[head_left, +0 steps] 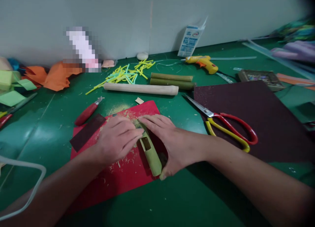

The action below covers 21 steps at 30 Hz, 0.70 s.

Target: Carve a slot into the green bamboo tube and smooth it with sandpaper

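Note:
A short green bamboo tube (153,159) with a rectangular slot cut in its upper side lies at a slant over a red sheet (118,184). My right hand (172,140) grips the tube, thumb at its near end and fingers at its far end. My left hand (118,138) is closed, knuckles up, against the tube just beyond the slot; what it holds is hidden, though a dark bit shows by its fingertips. Pale shavings and dust lie on the sheet around both hands. Left of my left hand are a dark brown rectangular strip (88,132) and a red-handled carving tool (87,113).
Scissors (209,113) with red and yellow handles rest partly on a large dark sheet (248,118). Behind are a pale stick (140,89), green bamboo pieces (172,82), yellow-green straw pieces (120,74), a yellow glue gun (203,63) and a carton (191,40). Orange paper (57,77) lies left.

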Each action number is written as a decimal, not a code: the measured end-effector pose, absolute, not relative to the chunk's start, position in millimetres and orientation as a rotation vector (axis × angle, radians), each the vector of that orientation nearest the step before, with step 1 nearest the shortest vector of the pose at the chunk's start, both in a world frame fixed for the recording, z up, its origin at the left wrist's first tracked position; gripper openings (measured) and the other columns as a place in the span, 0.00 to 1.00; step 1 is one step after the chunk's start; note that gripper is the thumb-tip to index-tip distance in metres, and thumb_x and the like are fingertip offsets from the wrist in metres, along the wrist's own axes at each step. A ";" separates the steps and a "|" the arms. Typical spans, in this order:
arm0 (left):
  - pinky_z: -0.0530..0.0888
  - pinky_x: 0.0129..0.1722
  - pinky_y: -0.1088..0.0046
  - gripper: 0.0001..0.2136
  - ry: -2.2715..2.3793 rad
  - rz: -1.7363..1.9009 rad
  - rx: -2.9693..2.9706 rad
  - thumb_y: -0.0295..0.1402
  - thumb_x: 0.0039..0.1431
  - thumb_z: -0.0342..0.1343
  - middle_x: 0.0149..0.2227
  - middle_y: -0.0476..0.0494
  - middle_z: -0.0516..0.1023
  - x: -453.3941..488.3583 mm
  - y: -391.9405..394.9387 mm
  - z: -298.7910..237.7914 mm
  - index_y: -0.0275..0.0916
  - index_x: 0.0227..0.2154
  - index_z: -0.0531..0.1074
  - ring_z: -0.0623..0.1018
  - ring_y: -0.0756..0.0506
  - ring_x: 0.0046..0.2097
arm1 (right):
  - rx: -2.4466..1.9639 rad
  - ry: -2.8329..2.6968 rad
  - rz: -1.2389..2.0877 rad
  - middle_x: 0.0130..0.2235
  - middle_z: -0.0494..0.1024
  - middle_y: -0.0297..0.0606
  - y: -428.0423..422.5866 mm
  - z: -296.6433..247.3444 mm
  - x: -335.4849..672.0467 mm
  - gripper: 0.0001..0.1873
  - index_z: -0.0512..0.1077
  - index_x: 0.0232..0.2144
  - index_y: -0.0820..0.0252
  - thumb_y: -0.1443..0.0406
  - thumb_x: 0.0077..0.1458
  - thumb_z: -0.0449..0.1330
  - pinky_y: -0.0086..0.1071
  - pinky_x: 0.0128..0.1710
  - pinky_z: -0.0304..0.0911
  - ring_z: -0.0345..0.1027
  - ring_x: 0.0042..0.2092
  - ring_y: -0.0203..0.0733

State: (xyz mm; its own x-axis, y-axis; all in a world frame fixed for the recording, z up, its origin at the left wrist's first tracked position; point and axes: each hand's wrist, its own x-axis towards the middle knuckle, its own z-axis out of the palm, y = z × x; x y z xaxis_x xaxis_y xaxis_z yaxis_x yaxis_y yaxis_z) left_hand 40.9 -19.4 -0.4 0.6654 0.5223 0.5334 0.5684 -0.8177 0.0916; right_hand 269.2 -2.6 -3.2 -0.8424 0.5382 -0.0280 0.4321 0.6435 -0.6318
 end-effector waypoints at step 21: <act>0.68 0.38 0.68 0.07 -0.953 -0.836 -2.819 0.28 0.61 0.51 0.30 0.46 0.74 42.5 -18.3 -2.4 0.36 0.34 0.74 0.70 0.47 0.34 | -0.838 -2.693 0.976 0.65 0.43 0.53 -3.9 -1.8 268.1 0.69 0.38 0.64 0.67 0.44 0.28 0.67 0.51 0.62 0.35 0.30 0.66 0.59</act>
